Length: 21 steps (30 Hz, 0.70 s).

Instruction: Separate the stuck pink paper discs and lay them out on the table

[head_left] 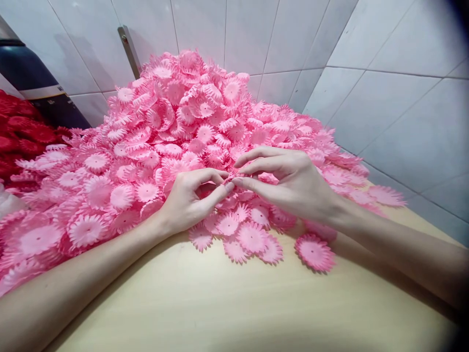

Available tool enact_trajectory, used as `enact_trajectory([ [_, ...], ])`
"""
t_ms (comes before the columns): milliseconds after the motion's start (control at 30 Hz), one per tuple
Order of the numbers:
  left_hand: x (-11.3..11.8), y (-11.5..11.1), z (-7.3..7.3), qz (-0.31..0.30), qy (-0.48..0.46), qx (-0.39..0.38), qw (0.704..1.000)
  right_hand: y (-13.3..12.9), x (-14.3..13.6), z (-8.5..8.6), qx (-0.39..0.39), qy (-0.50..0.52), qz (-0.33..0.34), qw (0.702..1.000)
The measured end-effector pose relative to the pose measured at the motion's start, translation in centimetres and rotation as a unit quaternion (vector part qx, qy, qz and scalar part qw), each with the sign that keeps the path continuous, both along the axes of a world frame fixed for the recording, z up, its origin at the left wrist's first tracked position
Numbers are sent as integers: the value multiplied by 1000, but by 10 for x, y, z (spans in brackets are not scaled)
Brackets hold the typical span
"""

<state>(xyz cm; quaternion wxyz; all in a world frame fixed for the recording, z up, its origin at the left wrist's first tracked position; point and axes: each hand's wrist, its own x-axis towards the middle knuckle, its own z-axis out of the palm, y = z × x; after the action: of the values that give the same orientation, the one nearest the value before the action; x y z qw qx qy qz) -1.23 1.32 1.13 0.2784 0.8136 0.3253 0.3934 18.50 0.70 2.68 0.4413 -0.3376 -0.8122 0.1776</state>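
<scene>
A large heap of pink fabric flower pieces with fringed edges and small center holes covers the back of the table. In front of it, my left hand pinches a small pink piece between thumb and fingers. My right hand meets it from the right, thumb and fingertips closed on the same piece. Both sets of fingertips nearly touch, and the piece is mostly hidden between them. Loose flower pieces lie flat just below my hands.
Red flower pieces are piled at the far left, beside a dark cylindrical object leaning by the wall. White tiled walls stand behind and to the right. One darker pink piece lies apart on the pale wooden table.
</scene>
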Motion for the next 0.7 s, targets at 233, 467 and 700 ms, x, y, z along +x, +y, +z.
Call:
enact_trajectory([
  [233,0,-1,0,-10,-57,-134,989,-6,-3,4,-161,54,23,985],
  [467,-2,2,2,-3,-128,-184,975,-1,3,11,-249,77,40,965],
  [700,-2,8,-6,-12,-195,-219,956,4,0,7,-330,194,103,918],
])
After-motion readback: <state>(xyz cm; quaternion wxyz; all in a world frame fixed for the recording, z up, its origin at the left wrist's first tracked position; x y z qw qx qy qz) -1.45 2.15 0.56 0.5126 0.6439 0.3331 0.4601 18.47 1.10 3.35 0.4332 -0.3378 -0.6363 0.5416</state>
